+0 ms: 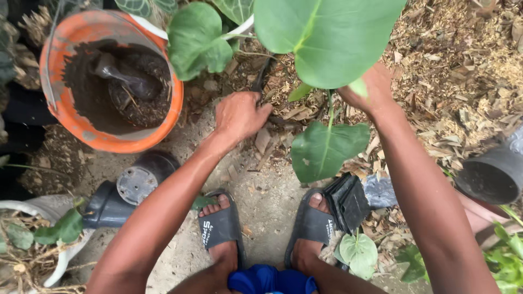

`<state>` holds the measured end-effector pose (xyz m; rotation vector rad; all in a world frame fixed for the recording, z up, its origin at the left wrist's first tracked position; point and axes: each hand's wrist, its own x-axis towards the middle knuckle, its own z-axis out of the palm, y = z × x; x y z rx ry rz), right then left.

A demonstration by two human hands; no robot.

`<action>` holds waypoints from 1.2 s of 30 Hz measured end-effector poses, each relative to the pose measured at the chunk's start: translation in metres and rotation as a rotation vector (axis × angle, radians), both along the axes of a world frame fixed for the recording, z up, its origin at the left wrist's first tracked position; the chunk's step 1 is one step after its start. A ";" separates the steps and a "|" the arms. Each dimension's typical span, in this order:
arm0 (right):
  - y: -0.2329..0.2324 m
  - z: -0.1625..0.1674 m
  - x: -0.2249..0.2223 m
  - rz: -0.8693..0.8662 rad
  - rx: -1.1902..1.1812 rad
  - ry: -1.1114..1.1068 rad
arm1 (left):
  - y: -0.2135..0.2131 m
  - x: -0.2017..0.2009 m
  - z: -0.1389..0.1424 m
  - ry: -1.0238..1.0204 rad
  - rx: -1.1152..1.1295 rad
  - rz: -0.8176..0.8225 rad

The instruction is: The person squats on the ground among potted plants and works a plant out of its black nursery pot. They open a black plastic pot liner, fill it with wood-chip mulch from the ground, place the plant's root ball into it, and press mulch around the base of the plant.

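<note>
Gripping dark tool (262,76), left hand (238,115); right hand (369,90) behind broad glossy leaf (327,41).

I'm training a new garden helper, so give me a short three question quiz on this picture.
1. True or false: the orange bucket holds dark soil.
2. Which hand grips a dark tool handle: A left, B right?
3. What hides part of the right hand?

Key: 1 true. 2 A; the tool's kind cannot be told. 3 A big green leaf.
</note>
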<state>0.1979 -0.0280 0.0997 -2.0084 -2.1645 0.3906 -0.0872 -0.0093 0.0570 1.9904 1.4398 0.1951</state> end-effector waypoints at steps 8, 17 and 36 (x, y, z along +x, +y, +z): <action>-0.071 -0.027 -0.014 -0.325 -0.145 0.067 | 0.031 -0.006 0.020 -0.027 0.399 -0.119; -0.058 -0.018 -0.004 -0.405 -0.070 0.297 | 0.011 0.012 0.006 -0.118 0.354 -0.054; -0.138 -0.042 -0.004 -0.180 -0.196 0.622 | 0.043 0.051 0.007 -0.238 0.401 -0.170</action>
